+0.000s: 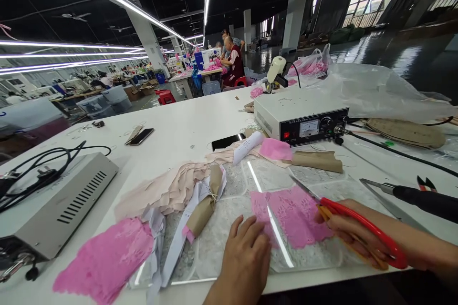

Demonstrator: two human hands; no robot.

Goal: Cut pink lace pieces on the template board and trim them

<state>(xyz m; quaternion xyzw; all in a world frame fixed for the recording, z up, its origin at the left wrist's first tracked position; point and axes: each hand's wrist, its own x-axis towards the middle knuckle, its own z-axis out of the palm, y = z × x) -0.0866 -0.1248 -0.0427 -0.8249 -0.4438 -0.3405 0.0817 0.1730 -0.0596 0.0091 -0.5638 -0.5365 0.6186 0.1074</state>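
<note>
A piece of pink lace fabric point(293, 214) lies on the glossy, marble-patterned sheet point(222, 252) in front of me. My left hand point(246, 257) rests with its fingers laid out at the left edge of the lace, holding nothing I can see. Red-handled scissors point(332, 205) are in my right hand point(358, 233), at the right edge of the lace. Their blades point up and left above the sheet's far part. My right fingertips are close to the lace; whether they also pinch it I cannot tell. An orange-brown strip shows under those fingers.
Pink fabric point(110, 257), ruffled beige fabric point(175, 186) and a tied brown roll point(203, 205) lie leftward. A grey box point(60, 200) stands at far left. Behind the sheet is a control box point(300, 114). A black-handled tool point(422, 200) lies right. People sit and stand farther back.
</note>
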